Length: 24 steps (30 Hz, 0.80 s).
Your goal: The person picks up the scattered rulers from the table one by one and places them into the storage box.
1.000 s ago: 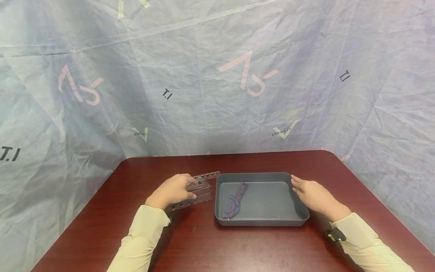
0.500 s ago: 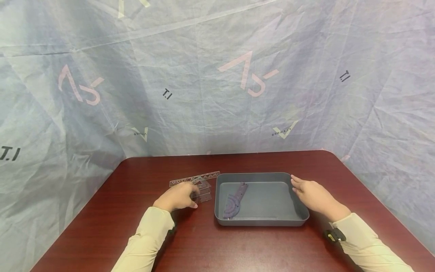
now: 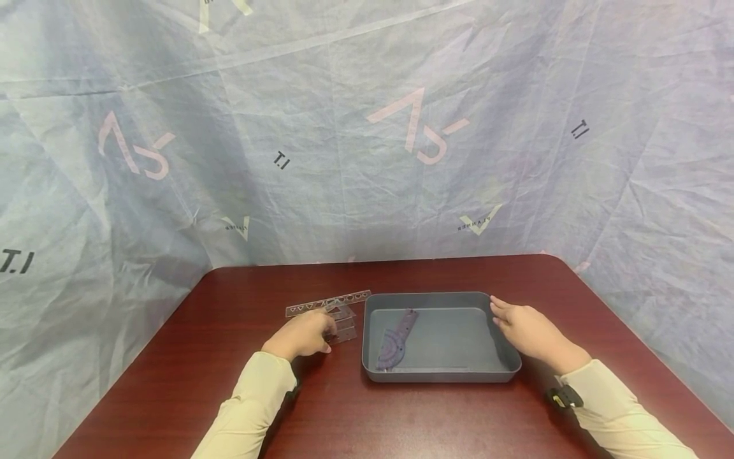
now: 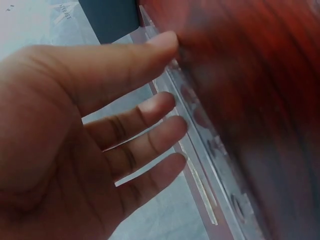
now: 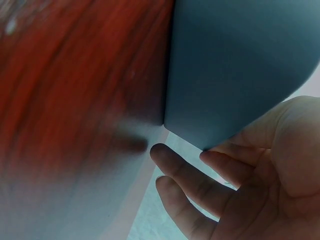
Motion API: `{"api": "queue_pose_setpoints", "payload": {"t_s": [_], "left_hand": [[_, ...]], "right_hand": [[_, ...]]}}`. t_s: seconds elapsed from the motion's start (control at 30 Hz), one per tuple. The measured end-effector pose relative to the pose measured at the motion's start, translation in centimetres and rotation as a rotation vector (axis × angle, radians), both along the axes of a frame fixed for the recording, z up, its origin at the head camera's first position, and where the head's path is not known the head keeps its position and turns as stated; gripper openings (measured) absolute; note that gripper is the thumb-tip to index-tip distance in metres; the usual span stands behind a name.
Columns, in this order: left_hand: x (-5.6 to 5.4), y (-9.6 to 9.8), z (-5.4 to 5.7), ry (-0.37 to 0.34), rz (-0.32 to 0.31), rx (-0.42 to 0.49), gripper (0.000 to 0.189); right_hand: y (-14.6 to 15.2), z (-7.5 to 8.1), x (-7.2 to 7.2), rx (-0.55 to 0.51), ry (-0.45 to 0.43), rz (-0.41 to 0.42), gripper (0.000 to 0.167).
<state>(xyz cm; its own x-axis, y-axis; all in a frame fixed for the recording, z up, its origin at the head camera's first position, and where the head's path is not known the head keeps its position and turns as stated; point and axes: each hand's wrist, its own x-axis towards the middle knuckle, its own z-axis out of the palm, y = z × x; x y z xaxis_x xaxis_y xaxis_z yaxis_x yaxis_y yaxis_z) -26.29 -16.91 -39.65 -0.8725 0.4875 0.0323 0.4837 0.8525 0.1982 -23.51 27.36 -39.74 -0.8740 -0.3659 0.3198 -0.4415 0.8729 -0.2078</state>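
Observation:
My left hand [image 3: 301,335] is low over the clear plastic rulers on the left of the table, fingers bent loosely and parted from the thumb. In the left wrist view its fingertips [image 4: 172,125] are right at the edge of a clear ruler with round holes [image 4: 237,207]. Another clear ruler with cut-out shapes [image 3: 306,307] lies behind, and a clear set square [image 3: 346,311] overlaps it. My right hand [image 3: 530,331] touches the right wall of the grey tray [image 3: 441,377], its fingers nearly straight. Inside the tray lies a purple protractor ruler [image 3: 395,344].
A thin clear strip [image 3: 430,368] lies along the tray's near inner side. The dark red table [image 3: 367,421] carries everything. Pale printed cloth [image 3: 344,191] hangs behind it and along both sides.
My left hand has drawn slightly right and nearer, uncovering the cut-out ruler behind and covering the left part of the holed ruler. The right hand and tray stay where they were.

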Motion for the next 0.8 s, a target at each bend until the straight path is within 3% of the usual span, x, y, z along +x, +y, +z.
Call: {"api": "queue_pose_setpoints", "payload": {"t_s": [0.47,0.8], "left_hand": [[-0.1,0.47,-0.29,0.037,0.017,-0.008,0.016],[0.26,0.82,-0.05,0.012,0.028,-0.003,0.019]], "right_hand": [[0.02,-0.13,-0.02,-0.001,-0.006,-0.008,0.038],[0.07,-0.18,-0.02,-0.006,0.002,-0.002,0.039]]}}
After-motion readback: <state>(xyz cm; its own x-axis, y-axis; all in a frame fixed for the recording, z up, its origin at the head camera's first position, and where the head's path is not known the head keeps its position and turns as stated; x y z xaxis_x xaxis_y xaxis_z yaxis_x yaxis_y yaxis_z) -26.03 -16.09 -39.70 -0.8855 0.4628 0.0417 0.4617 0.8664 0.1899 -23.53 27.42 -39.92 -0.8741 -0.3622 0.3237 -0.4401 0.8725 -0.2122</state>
